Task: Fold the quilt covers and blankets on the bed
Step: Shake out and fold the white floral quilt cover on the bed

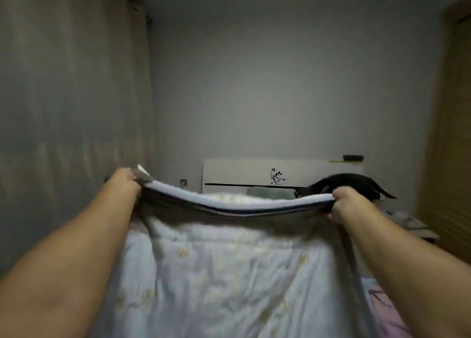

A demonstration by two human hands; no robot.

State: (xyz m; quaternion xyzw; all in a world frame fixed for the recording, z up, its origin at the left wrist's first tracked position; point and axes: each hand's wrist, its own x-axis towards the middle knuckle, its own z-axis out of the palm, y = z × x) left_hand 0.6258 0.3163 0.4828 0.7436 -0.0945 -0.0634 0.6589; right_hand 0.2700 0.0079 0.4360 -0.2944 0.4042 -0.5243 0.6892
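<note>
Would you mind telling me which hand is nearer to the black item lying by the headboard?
Right. The right hand, gripping the quilt edge, sits just in front of the black item. The left hand grips the opposite corner, far across by the curtain.

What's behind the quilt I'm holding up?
Above the quilt's raised edge show a white headboard with a flower decal, a dark garment, and a bit of pale pillow. The mattress behind it is covered from view.

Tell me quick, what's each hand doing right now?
Left hand: closed, gripping the quilt at its raised top edge.
Right hand: closed, gripping the same edge at the other end.
</note>
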